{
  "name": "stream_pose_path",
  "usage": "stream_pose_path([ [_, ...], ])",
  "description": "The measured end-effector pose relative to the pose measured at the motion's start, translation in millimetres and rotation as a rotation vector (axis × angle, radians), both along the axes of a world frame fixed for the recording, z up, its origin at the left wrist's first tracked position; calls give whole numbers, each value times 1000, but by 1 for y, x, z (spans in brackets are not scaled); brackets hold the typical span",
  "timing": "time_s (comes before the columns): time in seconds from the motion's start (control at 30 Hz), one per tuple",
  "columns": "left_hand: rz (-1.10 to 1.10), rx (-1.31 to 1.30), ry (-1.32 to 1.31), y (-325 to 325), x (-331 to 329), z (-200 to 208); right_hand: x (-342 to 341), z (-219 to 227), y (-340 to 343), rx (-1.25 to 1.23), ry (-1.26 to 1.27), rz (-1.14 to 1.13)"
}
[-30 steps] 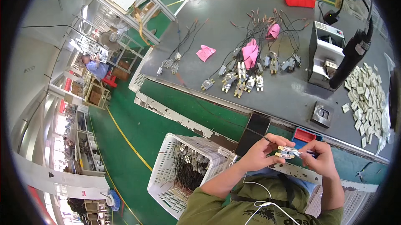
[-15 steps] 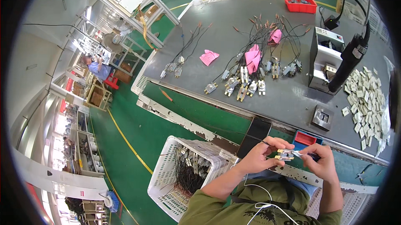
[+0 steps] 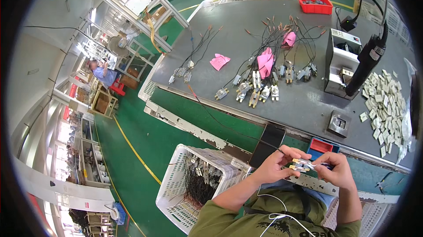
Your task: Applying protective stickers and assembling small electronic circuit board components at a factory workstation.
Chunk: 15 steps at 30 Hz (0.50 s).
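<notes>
In front of my body, my left hand [image 3: 275,165] pinches a small electrical part [image 3: 300,165] with brass-coloured terminals and a pale body. A thin dark wire [image 3: 229,128] trails from it to the far left, ending in a copper-coloured tip over the gap by the bench. My right hand [image 3: 335,169] is closed on a slim object with a silvery end [image 3: 313,165] and a dark rear part. Its silvery end meets the electrical part; my fingers hide much of it, so its kind is unclear.
Wired parts [image 3: 253,91] and pink scraps lie on the grey bench [image 3: 211,69]. A bench machine [image 3: 343,65], black cylindrical tool [image 3: 368,63], metal block [image 3: 339,124] and pile of pale pieces [image 3: 385,109] stand right. A white crate [image 3: 169,193] holds wired parts; a phone [image 3: 268,144] lies near pliers [image 3: 384,182].
The wire's copper-tipped end has swung up and to the right, toward the bench edge. Both hands stay close together, with the right one shifting slightly.
</notes>
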<state>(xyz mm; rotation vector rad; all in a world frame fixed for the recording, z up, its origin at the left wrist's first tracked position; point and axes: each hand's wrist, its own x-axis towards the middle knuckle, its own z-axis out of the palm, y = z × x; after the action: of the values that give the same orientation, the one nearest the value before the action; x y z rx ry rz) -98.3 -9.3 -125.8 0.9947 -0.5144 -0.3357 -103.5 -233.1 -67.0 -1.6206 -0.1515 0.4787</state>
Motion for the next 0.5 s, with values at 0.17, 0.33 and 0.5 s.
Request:
stream_pose_path([
  [0.17,-8,1,15,-1,1,0,-1,-1,2,53,6,-22],
  [0.33,-12,3,10,-1,1,0,-4,-5,2,60,-15,-46],
  [0.5,-25,0,5,-2,2,-1,-1,0,0,34,-18,21],
])
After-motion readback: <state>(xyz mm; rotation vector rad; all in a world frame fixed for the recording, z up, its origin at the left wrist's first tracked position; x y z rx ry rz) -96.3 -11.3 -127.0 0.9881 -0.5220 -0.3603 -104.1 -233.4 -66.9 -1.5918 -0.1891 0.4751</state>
